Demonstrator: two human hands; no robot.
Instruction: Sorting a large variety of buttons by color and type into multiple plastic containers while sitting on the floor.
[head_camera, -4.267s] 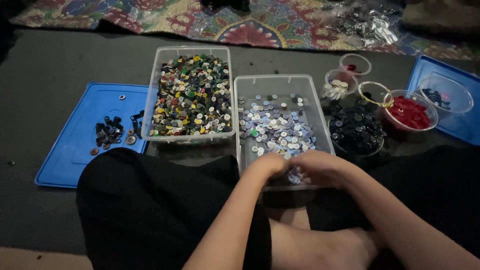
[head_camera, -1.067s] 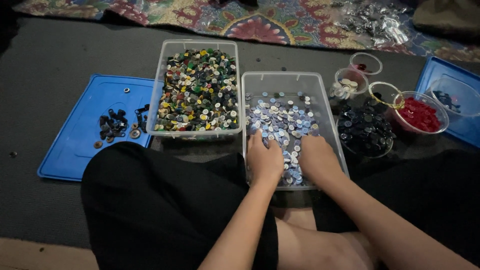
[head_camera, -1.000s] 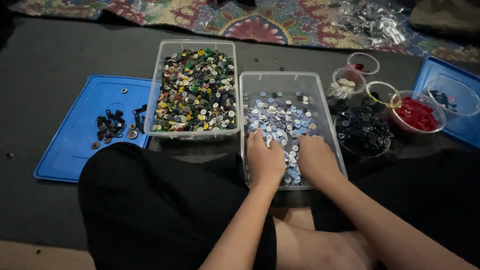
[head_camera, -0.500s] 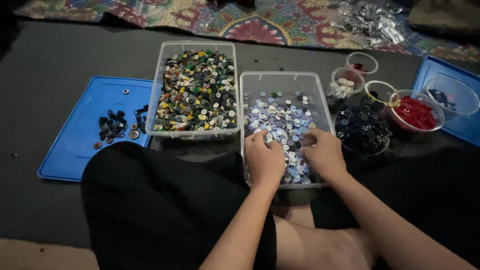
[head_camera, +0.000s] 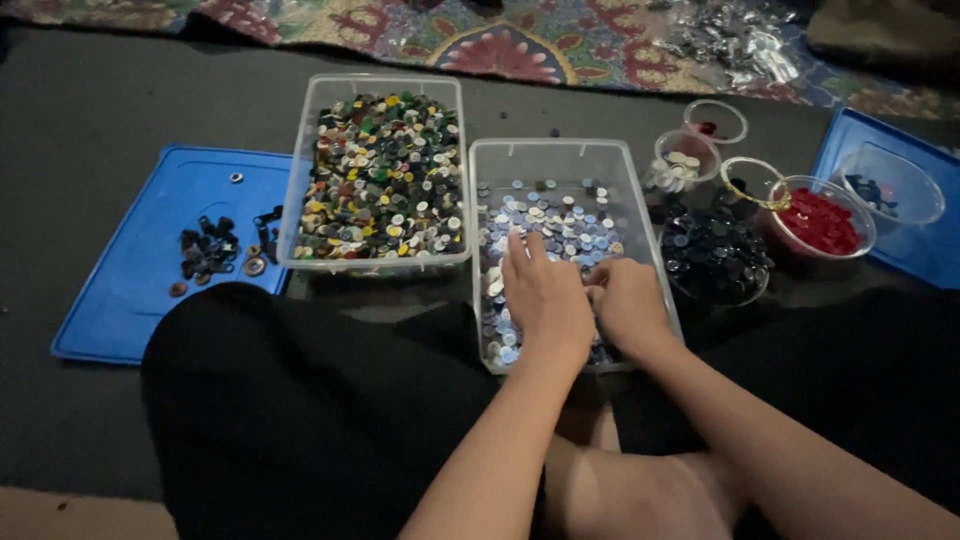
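Presently our left hand (head_camera: 545, 295) lies flat, fingers spread, on pale buttons (head_camera: 560, 222) in the centre clear bin (head_camera: 548, 152); right hand (head_camera: 625, 305) curls beside, grip unclear. Sift shallowly, lifting few.

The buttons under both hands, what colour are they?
Mostly pale blue and white buttons, seen in the head view.

Both hands rest in the near bin (head_camera: 640, 160); the second bin (head_camera: 385, 85) sits left, bowls (head_camera: 840, 200) right.
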